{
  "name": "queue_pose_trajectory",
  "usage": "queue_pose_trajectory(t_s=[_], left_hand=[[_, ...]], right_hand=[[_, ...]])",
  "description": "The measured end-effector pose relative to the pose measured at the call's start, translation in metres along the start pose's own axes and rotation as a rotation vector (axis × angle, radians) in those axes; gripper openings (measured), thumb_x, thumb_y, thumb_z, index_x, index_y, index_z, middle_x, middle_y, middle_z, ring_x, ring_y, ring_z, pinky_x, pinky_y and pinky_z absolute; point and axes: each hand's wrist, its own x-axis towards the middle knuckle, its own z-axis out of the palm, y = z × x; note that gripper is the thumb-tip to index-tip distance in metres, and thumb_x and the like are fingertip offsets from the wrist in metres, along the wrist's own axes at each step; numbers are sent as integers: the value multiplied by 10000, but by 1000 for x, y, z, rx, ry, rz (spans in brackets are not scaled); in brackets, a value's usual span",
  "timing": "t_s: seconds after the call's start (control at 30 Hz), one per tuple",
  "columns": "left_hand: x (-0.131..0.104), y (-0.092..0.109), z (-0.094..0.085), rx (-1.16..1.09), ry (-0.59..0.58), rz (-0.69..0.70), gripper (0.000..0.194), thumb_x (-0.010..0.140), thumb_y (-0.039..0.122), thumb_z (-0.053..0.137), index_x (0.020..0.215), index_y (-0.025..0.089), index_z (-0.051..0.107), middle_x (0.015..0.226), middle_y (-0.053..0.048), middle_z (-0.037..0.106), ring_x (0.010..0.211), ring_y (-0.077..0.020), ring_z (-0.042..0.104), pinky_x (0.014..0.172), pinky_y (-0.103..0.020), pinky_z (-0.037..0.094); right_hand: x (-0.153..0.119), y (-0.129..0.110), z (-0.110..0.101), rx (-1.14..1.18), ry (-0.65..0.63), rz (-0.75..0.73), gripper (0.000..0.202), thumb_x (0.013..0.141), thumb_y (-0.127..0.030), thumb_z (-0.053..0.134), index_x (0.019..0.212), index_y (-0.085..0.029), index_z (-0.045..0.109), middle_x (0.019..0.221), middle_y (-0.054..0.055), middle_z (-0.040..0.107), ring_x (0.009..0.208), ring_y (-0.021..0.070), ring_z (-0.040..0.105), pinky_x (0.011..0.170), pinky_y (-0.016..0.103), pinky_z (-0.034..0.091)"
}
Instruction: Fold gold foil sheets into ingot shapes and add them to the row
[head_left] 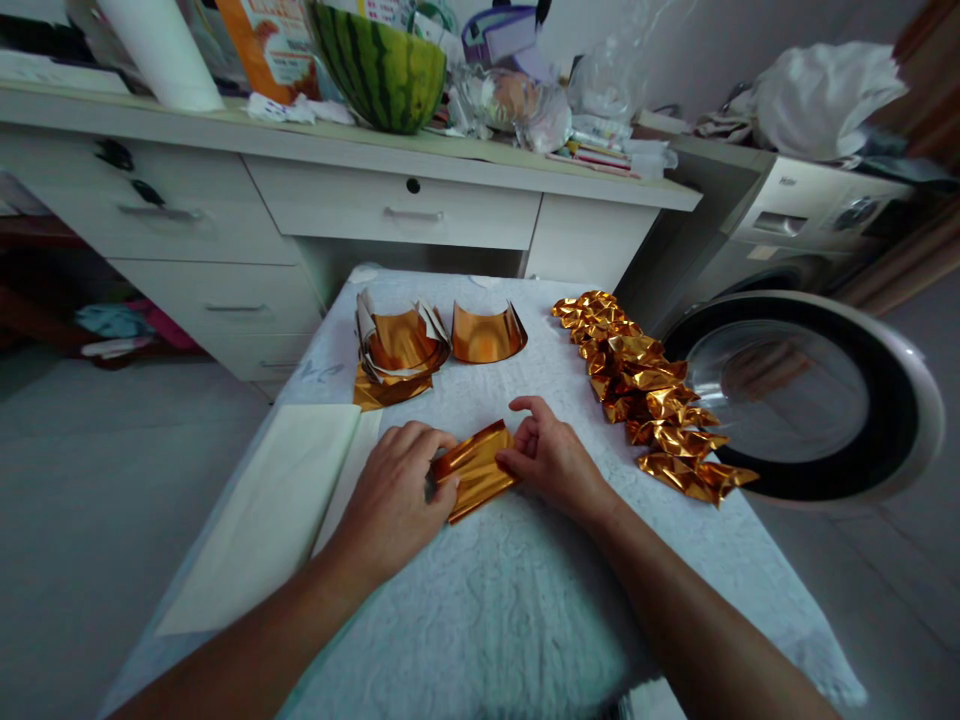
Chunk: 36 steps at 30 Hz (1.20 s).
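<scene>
A sheet of gold foil paper (480,475), partly curled over, lies at the middle of the cloth-covered table (480,600). My left hand (409,490) grips its left end between thumb and fingers. At the opposite end, my right hand (547,455) pinches the edge with the thumb, while the index finger sticks out above. Beyond my hands stand a stack of curved gold foil sheets (397,345) and a single curved gold sheet (487,335). Several folded, crumpled gold foil pieces (645,380) run in an overlapping row down the right side.
White paper sheets (262,510) lie along the table's left edge. Behind is a drawer counter (405,190) bearing a cut watermelon (379,70), bags and clutter. The open round door (810,395) of a washing machine (795,210) stands against the table's right side.
</scene>
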Motion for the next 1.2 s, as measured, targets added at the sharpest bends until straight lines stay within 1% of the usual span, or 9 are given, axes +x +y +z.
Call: queue_pose_trajectory(t_s=[0.17, 0.3, 0.47, 0.57, 0.7, 0.9, 1.0, 1.1, 1.2], left_hand=[[-1, -5, 3, 108, 0, 8, 192, 917, 276, 520, 1049, 188, 628, 1028, -86, 596, 987, -280, 524, 876, -466, 450], [-1, -6, 6, 160, -22, 12, 199, 872, 269, 592, 1049, 185, 629, 1036, -86, 595, 979, -284, 514, 863, -456, 448], [1, -6, 8, 147, -59, -19, 169, 827, 221, 630, 993, 192, 620, 1019, -71, 590, 972, -277, 512, 859, -437, 443], [2, -7, 10, 123, -85, -40, 129, 813, 210, 643, 939, 198, 617, 989, -59, 579, 960, -273, 508, 864, -432, 436], [3, -6, 10, 80, -103, -69, 83, 805, 189, 644, 877, 201, 604, 964, -52, 570, 944, -268, 503, 856, -421, 426], [3, 0, 7, -27, -116, -62, 122, 792, 112, 602, 825, 209, 536, 891, -22, 595, 894, -238, 520, 800, -371, 413], [3, 1, 7, -99, -136, -95, 127, 794, 111, 580, 816, 216, 511, 830, -3, 598, 842, -219, 542, 761, -350, 418], [2, 0, 8, -196, -128, -154, 145, 812, 146, 572, 934, 219, 542, 853, 0, 622, 866, -212, 587, 780, -342, 436], [3, 0, 5, -260, -122, -184, 191, 845, 201, 555, 1031, 229, 589, 923, -7, 660, 912, -208, 615, 821, -343, 445]], right_hand=[[-2, -3, 2, -91, -15, -3, 523, 794, -207, 653, 1256, -221, 409, 712, -71, 548, 609, 115, 517, 569, 231, 355], [-3, -5, 1, -144, -3, -25, 579, 753, -175, 687, 1268, -212, 426, 800, -42, 562, 677, 130, 524, 625, 254, 390], [-2, -2, 0, -245, 66, -118, 569, 696, -180, 746, 1210, -190, 501, 1012, 49, 571, 906, 206, 533, 807, 336, 451], [-1, -1, 0, -305, 79, -143, 526, 683, -185, 760, 1165, -167, 550, 1056, 82, 567, 992, 248, 506, 900, 397, 439], [-1, -1, 1, -359, 59, -117, 490, 704, -221, 757, 1162, -165, 591, 1102, 101, 547, 1028, 266, 480, 922, 420, 425], [-1, -4, 2, -362, 63, -82, 368, 758, -271, 743, 1095, -175, 632, 1087, 99, 552, 1011, 260, 476, 908, 419, 403], [-1, -6, 0, -298, 55, -102, 186, 804, -258, 711, 962, -184, 649, 1010, 76, 579, 979, 243, 486, 893, 401, 392], [0, -5, -3, -174, 61, -140, 41, 840, -205, 656, 829, -190, 620, 901, 41, 598, 916, 208, 509, 858, 362, 391], [2, -2, -4, 3, 71, -132, 67, 860, -217, 613, 800, -194, 596, 820, 15, 590, 825, 173, 526, 775, 312, 406]])
